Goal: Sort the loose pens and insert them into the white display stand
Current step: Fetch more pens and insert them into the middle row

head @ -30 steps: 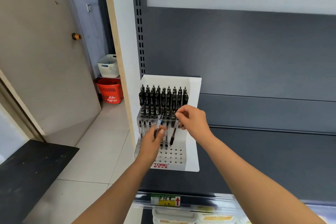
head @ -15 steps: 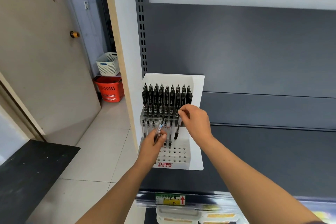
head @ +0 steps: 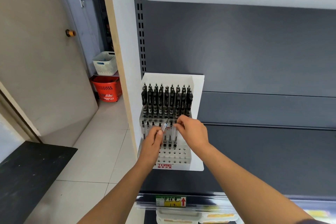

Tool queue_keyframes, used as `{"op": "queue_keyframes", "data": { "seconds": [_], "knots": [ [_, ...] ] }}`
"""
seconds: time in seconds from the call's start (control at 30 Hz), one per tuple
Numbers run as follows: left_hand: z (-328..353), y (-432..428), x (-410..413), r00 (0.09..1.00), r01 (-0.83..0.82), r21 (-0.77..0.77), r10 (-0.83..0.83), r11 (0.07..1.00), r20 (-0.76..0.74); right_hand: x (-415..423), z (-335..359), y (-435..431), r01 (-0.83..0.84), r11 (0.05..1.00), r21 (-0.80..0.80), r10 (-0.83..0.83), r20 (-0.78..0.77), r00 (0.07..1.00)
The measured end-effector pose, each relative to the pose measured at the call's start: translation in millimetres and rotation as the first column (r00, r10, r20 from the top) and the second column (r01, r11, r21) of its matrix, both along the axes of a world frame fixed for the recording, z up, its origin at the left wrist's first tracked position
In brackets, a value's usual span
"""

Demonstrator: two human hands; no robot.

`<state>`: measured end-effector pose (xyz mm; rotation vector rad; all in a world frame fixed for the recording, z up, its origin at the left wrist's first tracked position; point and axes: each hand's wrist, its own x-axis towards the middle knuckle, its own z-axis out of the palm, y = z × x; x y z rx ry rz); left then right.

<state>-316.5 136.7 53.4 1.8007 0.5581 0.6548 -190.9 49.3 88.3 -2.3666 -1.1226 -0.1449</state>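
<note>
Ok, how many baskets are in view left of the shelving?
2. A white basket stands left of the white side panel; a red basket sits directly below it in the view. Others may be hidden behind that panel.

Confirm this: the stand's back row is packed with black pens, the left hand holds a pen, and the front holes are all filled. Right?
Not quite. The head view shows the front holes of the stand empty. The back row of black pens is packed, and the left hand does hold a pen.
</note>
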Motion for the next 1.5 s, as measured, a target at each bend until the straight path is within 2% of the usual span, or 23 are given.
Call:
{"op": "queue_keyframes", "data": {
  "seconds": [0.1,0.2,0.3,0.37,0.5,0.63,0.7,0.77,0.83,0.93,1.07,1.13,1.23,1.27,1.4,1.5],
  "knots": [
    [2,1,-1,1.000,-0.009,0.035,0.009,0.999,-0.011,0,-1,1,0.009,1.000,-0.020,-0.008,0.069,0.998],
    [3,1,-2,0.999,-0.024,0.034,0.025,0.999,-0.035,2,3,3,-0.010,1.000,-0.026,0.010,0.024,1.000],
    [5,-1,1,0.999,-0.015,0.040,0.016,0.999,-0.029,1,11,1,0.002,0.991,0.132,0.019,-0.158,0.987],
    [7,-4,5,0.999,-0.015,0.076,0.017,0.997,-0.028,0,16,-2,-0.005,0.965,0.261,0.085,-0.297,0.951],
    [10,-12,16,0.999,-0.025,0.156,0.032,0.987,-0.042,-3,24,-8,-0.023,0.941,0.337,0.185,-0.456,0.871],
    [17,-16,26,0.997,0.015,0.259,0.006,0.966,-0.079,4,31,-14,0.120,0.901,0.417,0.162,-0.581,0.798],
    [21,-13,28,0.996,-0.004,0.423,0.044,0.906,-0.083,10,37,-19,0.117,0.898,0.424,0.136,-0.521,0.843],
    [26,-10,30,0.988,-0.057,0.619,0.132,0.783,-0.077,14,42,-23,0.075,0.911,0.406,0.108,-0.411,0.905],
    [30,-7,31,0.976,-0.077,0.751,0.205,0.656,-0.079,17,44,-25,0.037,0.933,0.358,0.082,-0.313,0.946],
    [29,-5,31,0.956,-0.018,0.825,0.251,0.564,-0.150,18,40,-24,0.011,0.960,0.280,0.045,-0.191,0.981],
    [24,-2,29,0.947,0.037,0.873,0.263,0.486,-0.187,14,26,-20,0.004,0.971,0.239,0.043,-0.193,0.980],
    [22,-2,28,0.948,0.031,0.884,0.266,0.466,-0.173,13,19,-18,-0.007,0.982,0.191,0.047,-0.205,0.978],
    [22,-1,27,0.949,0.012,0.853,0.263,0.521,-0.174,10,12,-16,-0.005,0.990,0.141,0.036,-0.218,0.975],
    [22,0,27,0.950,0.005,0.838,0.259,0.546,-0.175,10,11,-15,0.000,0.993,0.122,0.023,-0.189,0.982],
    [22,4,26,0.951,0.027,0.811,0.235,0.584,-0.200,8,7,-10,-0.005,1.000,-0.012,0.006,0.097,0.995],
    [22,4,25,0.953,0.031,0.807,0.227,0.589,-0.201,7,4,-10,0.005,0.999,-0.045,0.003,0.164,0.987]
  ]
}}
